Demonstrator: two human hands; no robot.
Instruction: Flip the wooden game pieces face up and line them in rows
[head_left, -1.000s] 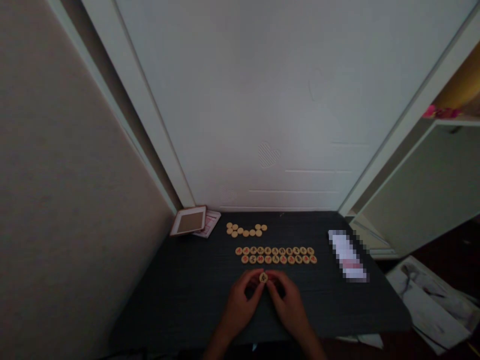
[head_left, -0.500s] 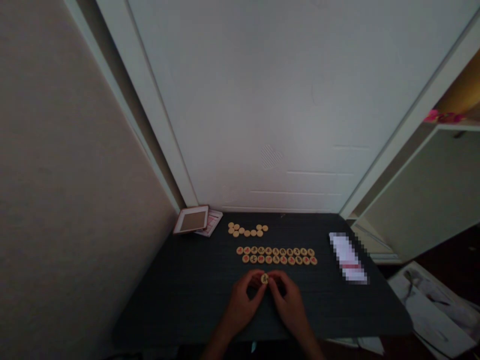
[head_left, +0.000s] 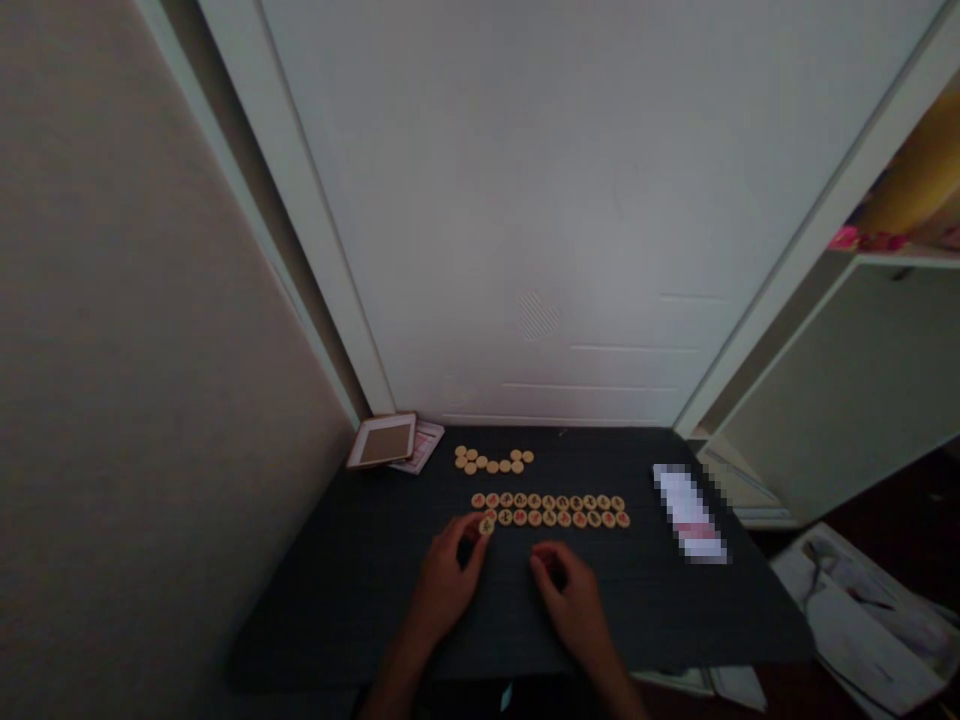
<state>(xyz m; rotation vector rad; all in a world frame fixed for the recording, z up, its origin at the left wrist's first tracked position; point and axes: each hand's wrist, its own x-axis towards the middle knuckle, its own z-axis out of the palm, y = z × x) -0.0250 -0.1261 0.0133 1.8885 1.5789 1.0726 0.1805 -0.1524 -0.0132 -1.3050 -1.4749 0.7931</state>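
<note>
Between the thumb and fingers of my left hand point(head_left: 448, 575) is a round wooden piece point(head_left: 487, 526) with a dark character, at the left end of the lower row. Two rows of round pieces lie face up on the dark table, an upper row point(head_left: 549, 502) and a lower row point(head_left: 565, 518), with red and dark characters. My right hand point(head_left: 574, 595) rests over the table below the rows, its fingers curled; whether anything is in them is hidden. Farther back, several plain pieces point(head_left: 493, 467) form a curved line.
A framed tray point(head_left: 360, 455) lies on a printed sheet point(head_left: 427, 440) at the table's back left. A blurred white object point(head_left: 690, 515) lies on the right. Behind the table point(head_left: 337, 600) stands a white panel point(head_left: 480, 200). A white box point(head_left: 885, 620) is at lower right.
My left hand has moved left and slightly forward with the dark-marked piece, away from my right hand. My right hand, which was touching the piece, has let go and stays near the same place.
</note>
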